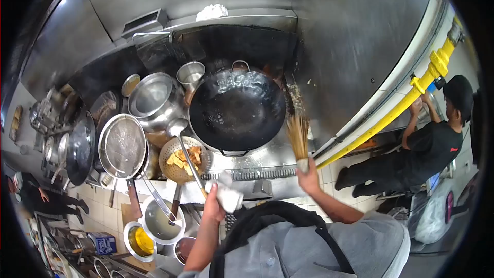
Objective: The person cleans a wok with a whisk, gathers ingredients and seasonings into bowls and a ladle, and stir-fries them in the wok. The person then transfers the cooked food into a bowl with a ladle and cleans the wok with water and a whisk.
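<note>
My left hand [210,208] is closed around a white cloth [229,195]. A long-handled ladle [190,160] slants down to its thumb; I cannot tell whether the fingers grip the handle too. The ladle's bowl rests above a perforated skimmer [171,176] that holds golden fried pieces [180,159]. My right hand [309,176] grips the base of a bamboo wok brush [298,136], its bristles pointing up beside the stove's right end. Between the hands and farther off sits a black wok [239,110], wet inside, with two loop handles.
Left of the wok stand a metal pot [150,95], a small pot [191,73] and a mesh strainer [122,146]. Below are bowls of cloudy liquid [162,219] and yellow oil [140,241]. A yellow pipe [386,118] runs along the right; co-workers [429,144] stand at both sides.
</note>
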{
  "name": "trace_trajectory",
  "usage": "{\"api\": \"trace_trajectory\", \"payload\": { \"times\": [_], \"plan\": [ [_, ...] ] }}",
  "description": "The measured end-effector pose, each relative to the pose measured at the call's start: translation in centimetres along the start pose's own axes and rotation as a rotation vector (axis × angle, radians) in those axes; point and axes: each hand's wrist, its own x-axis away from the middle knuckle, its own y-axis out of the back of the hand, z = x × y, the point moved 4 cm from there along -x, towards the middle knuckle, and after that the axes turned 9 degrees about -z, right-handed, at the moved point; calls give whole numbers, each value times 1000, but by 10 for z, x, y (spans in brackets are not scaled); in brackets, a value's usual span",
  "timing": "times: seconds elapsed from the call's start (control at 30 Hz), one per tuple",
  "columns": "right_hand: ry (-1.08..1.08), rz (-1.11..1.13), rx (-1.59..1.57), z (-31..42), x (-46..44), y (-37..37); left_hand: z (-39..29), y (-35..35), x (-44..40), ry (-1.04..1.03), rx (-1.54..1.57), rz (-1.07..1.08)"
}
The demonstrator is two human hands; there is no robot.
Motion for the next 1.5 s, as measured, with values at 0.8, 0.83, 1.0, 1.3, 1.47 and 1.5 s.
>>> {"api": "trace_trajectory", "payload": {
  "times": [0.8, 0.83, 1.0, 1.3, 1.47, 1.5],
  "plan": [
    [-849, 882, -740, 130, -34, -5, 50, -97, 8, 93, 172, 213],
    [-746, 860, -680, 123, -36, -12, 58, -90, 6, 106, 135, 92],
    [304, 587, -225, 130, -41, -12, 53, -75, 32, 55, 269, -22],
    [-76, 1329, -510, 168, 10, -39, 29, -55, 93, -89, 200, -32],
    [348, 950, -72, 196, -2, -51, 36, -12, 75, -385, 64, -187],
    [366, 948, -55, 197, -9, -51, 26, -5, 84, -452, 77, -178]
  ]
}}
